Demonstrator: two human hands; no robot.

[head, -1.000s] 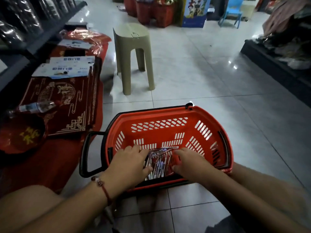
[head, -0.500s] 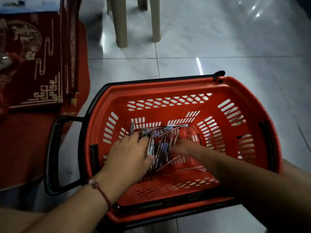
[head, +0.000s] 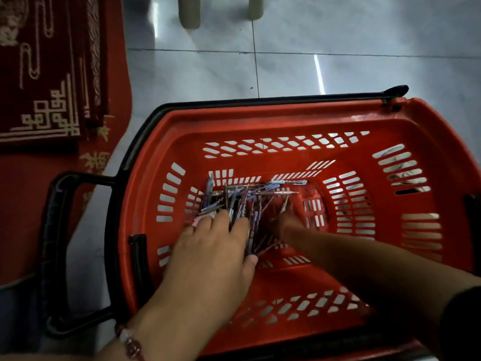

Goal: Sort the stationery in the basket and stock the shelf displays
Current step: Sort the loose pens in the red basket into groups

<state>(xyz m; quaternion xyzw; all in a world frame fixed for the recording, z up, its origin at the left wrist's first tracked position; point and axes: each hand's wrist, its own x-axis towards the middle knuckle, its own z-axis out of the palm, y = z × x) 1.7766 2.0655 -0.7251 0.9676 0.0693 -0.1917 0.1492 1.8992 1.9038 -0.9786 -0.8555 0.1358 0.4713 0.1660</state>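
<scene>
Both my hands are down in the red shopping basket [head: 286, 121], on the heap of pens [head: 242, 201] lying on its floor. My left hand [head: 216, 246] lies flat over the pens' near end, fingers straight, some pens poking up between them. My right hand [head: 283, 225] sits in shadow at the pile's three o'clock side; its grip I cannot tell. At nine o'clock the basket's black handle [head: 56, 254] juts over a red mat [head: 39, 74]. At twelve o'clock stand stool legs [head: 190, 11] on the tiled floor [head: 338, 35].
</scene>
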